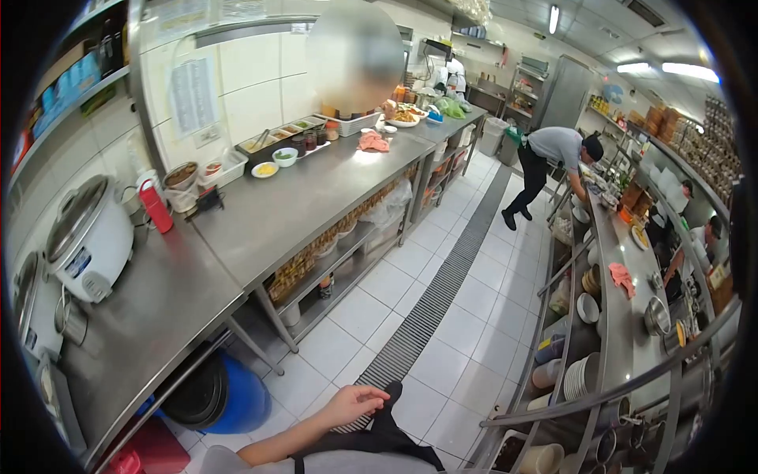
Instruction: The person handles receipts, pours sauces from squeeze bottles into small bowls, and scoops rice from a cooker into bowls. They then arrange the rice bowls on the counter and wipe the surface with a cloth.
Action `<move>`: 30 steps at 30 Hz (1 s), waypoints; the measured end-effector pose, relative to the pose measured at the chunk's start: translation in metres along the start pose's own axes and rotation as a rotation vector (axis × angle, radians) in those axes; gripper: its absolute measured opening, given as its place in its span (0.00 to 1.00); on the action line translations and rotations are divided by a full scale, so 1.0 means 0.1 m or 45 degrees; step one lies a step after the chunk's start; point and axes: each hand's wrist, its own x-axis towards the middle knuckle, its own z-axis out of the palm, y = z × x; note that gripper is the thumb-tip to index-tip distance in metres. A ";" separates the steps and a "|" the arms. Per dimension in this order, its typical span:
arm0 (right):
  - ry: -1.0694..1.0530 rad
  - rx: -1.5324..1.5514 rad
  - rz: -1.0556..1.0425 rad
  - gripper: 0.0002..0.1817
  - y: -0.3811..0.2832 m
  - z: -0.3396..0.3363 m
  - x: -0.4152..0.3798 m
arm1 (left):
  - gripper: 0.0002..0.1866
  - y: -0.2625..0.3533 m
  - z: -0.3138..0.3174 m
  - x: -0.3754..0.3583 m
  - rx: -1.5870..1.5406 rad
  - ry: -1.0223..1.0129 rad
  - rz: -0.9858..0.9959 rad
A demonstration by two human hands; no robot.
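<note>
My left hand point(355, 405) hangs in front of my body, over the drain strip in the floor. Its fingers are loosely curved and stretched to the right, with nothing visible in them. It touches no object. A dark shoe point(392, 392) and dark trousers point(391, 434) show just behind it. Closest on the left stands a blue barrel point(241, 395) with a black lid, partly under the steel counter point(134, 347). My right hand is out of the frame.
A drain grate point(442, 300) runs along the tiled aisle. Rice cookers point(91, 237) and condiment containers line the left counter. On the right, a steel shelf unit holds stacked plates point(582, 375), bowls and a pink cloth point(621, 279). Farther along, a person point(553, 150) bends over that counter.
</note>
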 end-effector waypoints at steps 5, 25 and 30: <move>0.209 0.198 0.077 0.17 0.92 -0.07 1.10 | 0.12 0.69 -0.17 1.52 0.130 -0.055 0.136; -0.839 0.768 0.652 0.20 2.94 0.56 7.36 | 0.08 2.86 -2.99 7.23 1.142 0.944 0.526; -0.632 0.397 0.170 0.15 3.25 1.13 6.77 | 0.11 3.52 -4.55 9.14 1.584 1.079 0.742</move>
